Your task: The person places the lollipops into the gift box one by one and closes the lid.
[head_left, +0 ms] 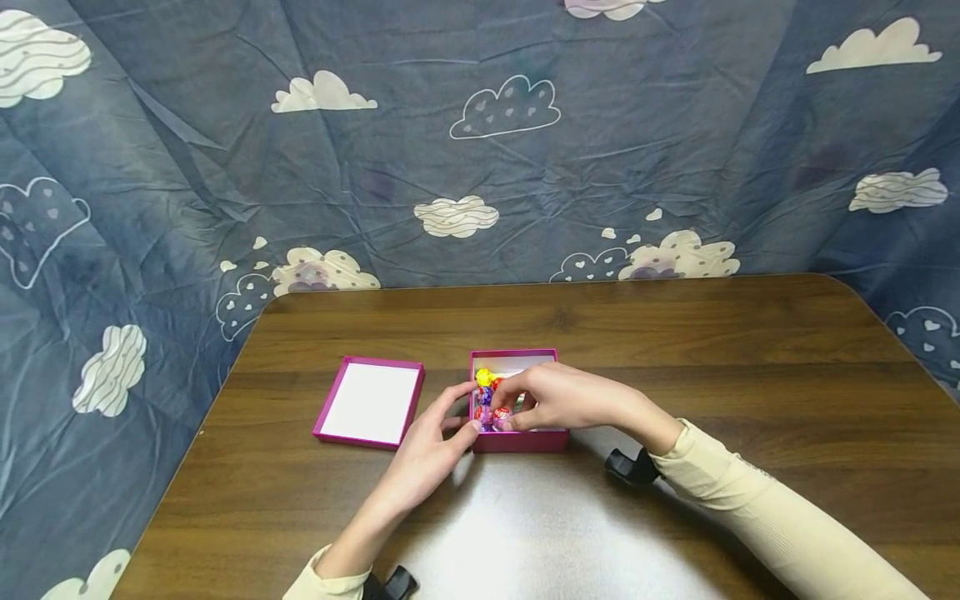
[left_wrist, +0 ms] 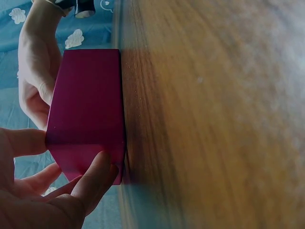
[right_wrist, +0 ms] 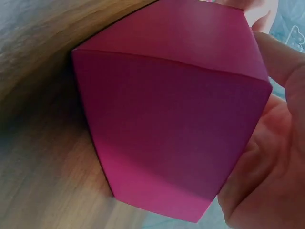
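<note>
A magenta box (head_left: 521, 442) stands uncovered on the table, with several wrapped candies (head_left: 484, 377) in yellow, red and purple in its left part. My left hand (head_left: 431, 446) rests against the box's left side. Its thumb touches near the front left corner and another finger reaches the rim; the left wrist view shows these fingers on the magenta wall (left_wrist: 90, 95). My right hand (head_left: 558, 398) reaches over the rim into the box and pinches a red and pink wrapped candy (head_left: 502, 413) between thumb and fingers. It hides the box's right part. The right wrist view shows mostly the box's outer walls (right_wrist: 167, 119).
Left of the box lies its magenta lid (head_left: 367, 402), white inside face up. The brown wooden table (head_left: 675, 333) has a bright reflection in front of the box. A blue cloud-patterned cloth (head_left: 420, 150) hangs behind the table.
</note>
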A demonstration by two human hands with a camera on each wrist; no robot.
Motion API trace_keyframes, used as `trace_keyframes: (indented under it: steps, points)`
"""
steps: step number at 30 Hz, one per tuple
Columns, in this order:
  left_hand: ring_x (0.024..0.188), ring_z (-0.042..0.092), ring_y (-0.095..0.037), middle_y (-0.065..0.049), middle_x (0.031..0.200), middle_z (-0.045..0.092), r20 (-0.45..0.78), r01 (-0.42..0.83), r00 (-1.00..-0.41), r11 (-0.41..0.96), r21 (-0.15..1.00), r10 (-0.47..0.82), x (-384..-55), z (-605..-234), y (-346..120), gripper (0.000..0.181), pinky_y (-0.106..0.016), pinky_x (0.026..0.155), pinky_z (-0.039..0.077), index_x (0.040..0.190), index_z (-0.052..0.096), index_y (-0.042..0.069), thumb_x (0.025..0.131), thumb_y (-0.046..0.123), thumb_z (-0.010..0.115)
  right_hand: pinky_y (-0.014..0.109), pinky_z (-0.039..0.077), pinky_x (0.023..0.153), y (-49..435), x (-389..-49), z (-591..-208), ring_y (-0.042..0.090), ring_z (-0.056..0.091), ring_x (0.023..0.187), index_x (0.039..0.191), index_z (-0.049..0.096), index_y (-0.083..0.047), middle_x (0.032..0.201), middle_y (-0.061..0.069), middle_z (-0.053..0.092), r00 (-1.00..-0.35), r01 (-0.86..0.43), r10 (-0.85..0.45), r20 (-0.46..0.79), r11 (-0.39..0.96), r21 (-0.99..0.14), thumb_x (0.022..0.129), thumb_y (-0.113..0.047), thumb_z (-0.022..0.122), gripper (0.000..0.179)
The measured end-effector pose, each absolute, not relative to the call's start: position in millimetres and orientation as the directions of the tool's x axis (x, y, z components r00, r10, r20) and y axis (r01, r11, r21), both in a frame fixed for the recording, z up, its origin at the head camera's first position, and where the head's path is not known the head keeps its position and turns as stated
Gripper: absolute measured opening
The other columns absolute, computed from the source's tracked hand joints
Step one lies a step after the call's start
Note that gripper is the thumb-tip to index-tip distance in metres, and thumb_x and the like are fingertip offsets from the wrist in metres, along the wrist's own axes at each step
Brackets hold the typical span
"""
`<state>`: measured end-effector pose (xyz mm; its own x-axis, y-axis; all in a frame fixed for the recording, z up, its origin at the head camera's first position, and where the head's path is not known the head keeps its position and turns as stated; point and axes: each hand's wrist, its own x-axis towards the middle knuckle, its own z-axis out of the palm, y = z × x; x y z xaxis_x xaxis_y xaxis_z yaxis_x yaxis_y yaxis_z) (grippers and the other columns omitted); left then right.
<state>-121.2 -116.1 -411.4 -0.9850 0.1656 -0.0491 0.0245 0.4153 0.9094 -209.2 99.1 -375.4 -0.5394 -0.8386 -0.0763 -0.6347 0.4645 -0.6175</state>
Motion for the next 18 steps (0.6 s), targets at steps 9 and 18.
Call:
trace_keyframes:
  steps: [9,18]
  points:
    - [0.117,0.059,-0.03,-0.007,0.144,0.049,-0.052,0.025,-0.984,0.424,0.905,0.17,-121.5,-411.5,-116.7,0.049,-0.051,0.092,0.049,0.144,0.048,0.025,0.096,0.024,0.062,0.026,0.046,0.065,94.5,-209.8,-376.7,0.005,0.053,0.071,0.102,0.073,-0.022,0.087,-0.018,0.062,-0.535,-0.683,-0.84,-0.093,0.494,-0.538,0.086,-0.016,0.072,0.017]
    - [0.116,0.06,-0.027,-0.005,0.144,0.049,-0.054,0.023,-0.984,0.425,0.905,0.169,-121.2,-410.9,-116.8,0.05,-0.05,0.092,0.048,0.144,0.048,0.026,0.096,0.025,0.062,0.025,0.047,0.066,94.3,-206.8,-381.6,0.003,0.056,0.07,0.102,0.073,-0.023,0.083,-0.019,0.063,-0.571,-0.698,-0.82,-0.033,0.507,-0.506,0.083,-0.015,0.073,0.021]
